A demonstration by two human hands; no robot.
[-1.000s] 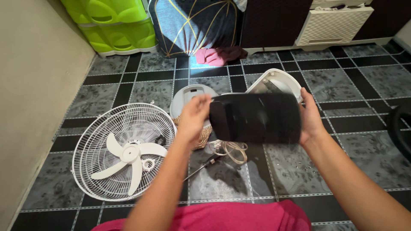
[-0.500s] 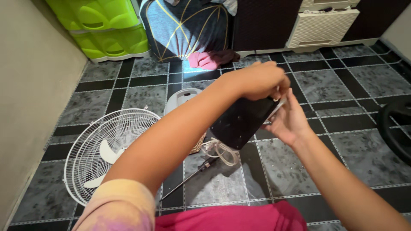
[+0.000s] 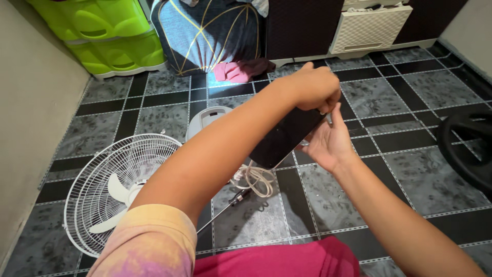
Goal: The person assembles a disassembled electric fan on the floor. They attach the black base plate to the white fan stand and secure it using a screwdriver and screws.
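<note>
My left hand (image 3: 313, 87) is curled in a fist over the top end of a flat black panel (image 3: 284, 138), gripping it. The panel hangs tilted, its lower end toward me. My right hand (image 3: 328, 141) presses its palm and fingers against the panel's right side from below. Both hands meet at the panel's upper corner. Under the panel a coiled pale power cord (image 3: 254, 177) lies on the tiled floor.
A white fan cage with blades (image 3: 115, 187) lies on the floor at left, a white fan body (image 3: 207, 119) behind my arm. A thin screwdriver (image 3: 225, 208) lies near the cord. Green plastic drawers (image 3: 105, 41), a patterned cushion (image 3: 205, 36) and a black round object (image 3: 469, 149) border the floor.
The panel went from flat and level between both hands to steeply tilted. My left hand rose and crossed over to its top end; my right hand shifted under its side.
</note>
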